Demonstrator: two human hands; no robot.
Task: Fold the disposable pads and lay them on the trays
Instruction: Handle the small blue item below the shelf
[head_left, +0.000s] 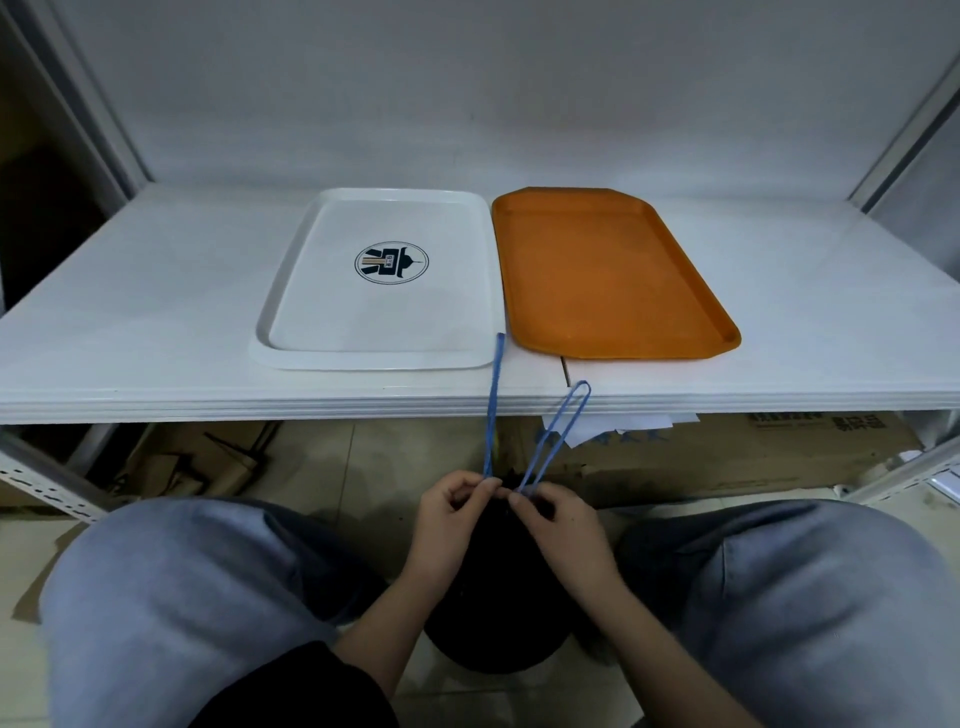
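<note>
Between the knees, left hand (453, 506) and right hand (558, 519) each pinch a blue drawstring cord (491, 410) at a black fabric bag's (493, 597) mouth. No pads show; presumably inside. White plastic tray (291, 291) and orange plastic tray (613, 280) lie ahead, long axes pointing away, near the white shelf's (156, 312) front edge.

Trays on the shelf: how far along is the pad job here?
Nothing is laid yet: the white tray and orange tray hold no pads. In hand: both hands, left and right, pinch the blue drawstrings of a black bag. No pads are visible; all folding remains.
</note>
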